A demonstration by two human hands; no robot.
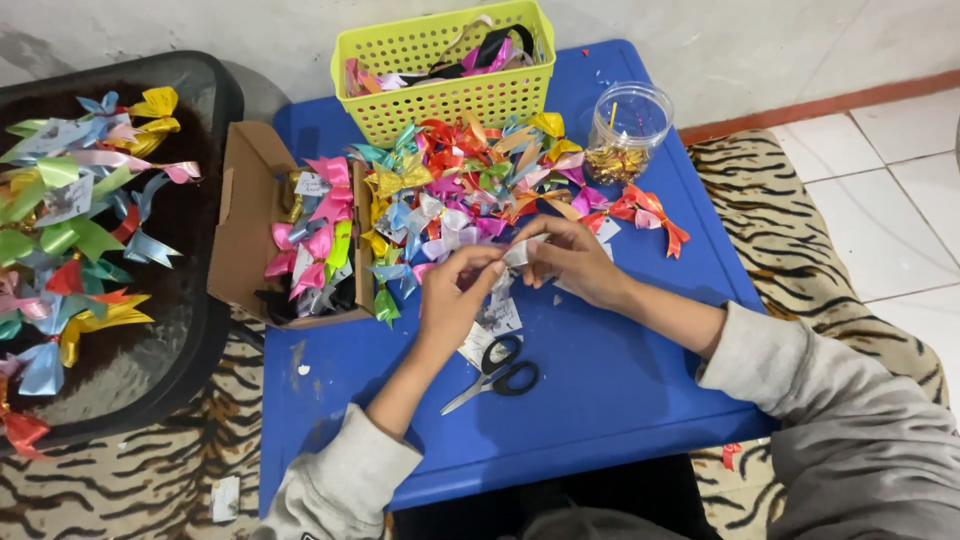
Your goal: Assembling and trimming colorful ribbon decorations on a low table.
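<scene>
My left hand [458, 290] and my right hand [572, 258] meet over the middle of a low blue table [620, 380]. Both pinch a small pale ribbon piece [516, 254] between their fingertips. Just behind the hands lies a heap of colourful ribbon bows [460, 175]. Below the hands, black-handled scissors [495, 378] lie on the table beside a few scraps of paper [492, 328].
A yellow-green plastic basket [400, 95] with ribbons stands at the table's back. A clear jar [628, 130] of gold bits is at the back right. An open cardboard box [245, 220] of bows sits at the left edge. A black tray [175, 330] with more bows lies further left, on a tiger-print rug [150, 480].
</scene>
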